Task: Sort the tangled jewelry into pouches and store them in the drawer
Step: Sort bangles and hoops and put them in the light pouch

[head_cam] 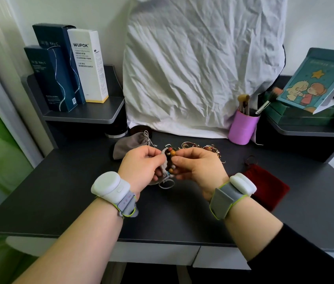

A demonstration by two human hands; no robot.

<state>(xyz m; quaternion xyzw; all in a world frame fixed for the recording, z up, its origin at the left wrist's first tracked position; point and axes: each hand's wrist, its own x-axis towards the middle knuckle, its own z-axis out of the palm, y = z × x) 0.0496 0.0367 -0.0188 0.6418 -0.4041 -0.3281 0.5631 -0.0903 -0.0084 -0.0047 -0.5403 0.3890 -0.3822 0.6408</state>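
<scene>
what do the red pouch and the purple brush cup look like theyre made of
Red pouch: likely velvet or a similar napped fabric; deep matte maroon, soft limp shape, drawstring at its mouth. Purple cup: unclear, perhaps plastic or a paper-like wrap; smooth, even, matte lilac wall.

Bare desk front (80,201); behind, jewelry pile (201,148) (pouches flanking) blocks reach.

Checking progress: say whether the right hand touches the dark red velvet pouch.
Apart. The head view shows the right hand raised, with bare desk visible between it and the pouch.
</scene>
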